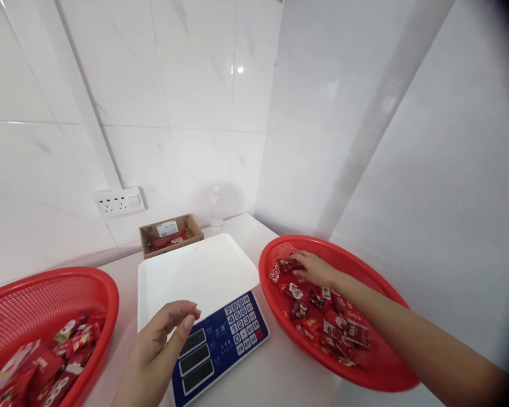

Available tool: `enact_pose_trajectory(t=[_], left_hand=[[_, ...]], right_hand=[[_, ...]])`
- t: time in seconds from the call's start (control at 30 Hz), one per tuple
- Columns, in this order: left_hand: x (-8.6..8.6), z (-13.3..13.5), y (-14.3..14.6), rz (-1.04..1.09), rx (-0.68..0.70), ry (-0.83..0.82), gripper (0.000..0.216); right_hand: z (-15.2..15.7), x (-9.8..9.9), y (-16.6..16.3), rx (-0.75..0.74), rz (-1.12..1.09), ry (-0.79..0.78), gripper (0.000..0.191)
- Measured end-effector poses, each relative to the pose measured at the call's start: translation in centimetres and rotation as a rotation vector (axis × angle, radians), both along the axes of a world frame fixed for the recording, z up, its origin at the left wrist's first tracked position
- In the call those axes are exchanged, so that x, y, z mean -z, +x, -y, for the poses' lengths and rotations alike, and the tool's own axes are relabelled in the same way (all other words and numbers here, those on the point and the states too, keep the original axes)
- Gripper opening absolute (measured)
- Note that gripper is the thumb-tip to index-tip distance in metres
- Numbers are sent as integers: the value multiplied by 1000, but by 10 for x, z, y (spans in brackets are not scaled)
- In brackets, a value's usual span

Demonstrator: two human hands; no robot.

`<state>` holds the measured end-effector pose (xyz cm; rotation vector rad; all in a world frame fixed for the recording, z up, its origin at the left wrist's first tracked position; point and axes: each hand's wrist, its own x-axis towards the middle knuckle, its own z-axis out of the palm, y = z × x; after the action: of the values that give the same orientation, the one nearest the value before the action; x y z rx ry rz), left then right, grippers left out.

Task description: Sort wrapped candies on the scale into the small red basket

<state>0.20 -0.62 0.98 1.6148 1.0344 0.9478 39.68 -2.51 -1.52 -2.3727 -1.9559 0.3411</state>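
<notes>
A white electronic scale (195, 274) with a blue keypad panel (220, 345) stands in the middle of the white counter. My left hand (156, 347) hovers at the scale's front left edge, fingers loosely curled and apart, holding nothing. My right hand (316, 268) reaches into the red basket (382, 367) on the right and rests palm-down on the red candy packets (322, 316) at its far end. Its fingertips are bent onto a packet, and I cannot make out a firm grip. A second red basket (46, 282) at the left holds more red packets (46, 362).
A small brown cardboard box (172, 233) with a few red packets sits behind the scale, against the tiled wall. A white power outlet strip (119, 201) is on the wall. A clear small bottle (215, 209) stands in the corner. White walls close in on the right.
</notes>
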Motion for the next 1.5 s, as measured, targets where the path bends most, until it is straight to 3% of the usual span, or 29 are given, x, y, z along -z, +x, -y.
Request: enact_pose_trajectory(t=[0.13,0.27,0.43,0.6,0.7,0.8,0.9,0.97,1.03,1.1,1.2,1.3,1.5], left_hand=[[-2,-1,18,21,13,4,28],[-12,3,36,27,75,-8,26],[-19,13,38,41,117,-6,22],[-18,17,29,-20,261,11,22],[-21,21,24,-27,288,48,20],[-25,25,21,-25,293,84,20],[-27,26,21,10,286,82,21],[-25,27,23,53,289,69,25],[-22,28,24,96,316,71,31],[-18,28,25,114,305,94,29],[-16,25,22,104,225,117,19],[-19,19,14,96,244,93,18],[-26,10,1,92,313,18,28]], right_hand=[[-24,22,3,47,143,18,41],[-19,28,-2,60,245,-29,30],[-2,18,-11,-9,260,-57,22],[9,15,-19,-11,160,-70,16],[14,3,-27,49,83,19,12],[20,-24,-50,107,1,207,23],[31,-46,-96,95,-204,408,42],[40,-49,-136,118,-768,594,47],[46,-42,-176,96,-1111,596,45],[49,-30,-209,69,-1318,569,39],[44,-15,-237,33,-1381,604,38],[38,-13,-241,22,-1290,582,43],[37,-22,-237,191,-1312,468,38]])
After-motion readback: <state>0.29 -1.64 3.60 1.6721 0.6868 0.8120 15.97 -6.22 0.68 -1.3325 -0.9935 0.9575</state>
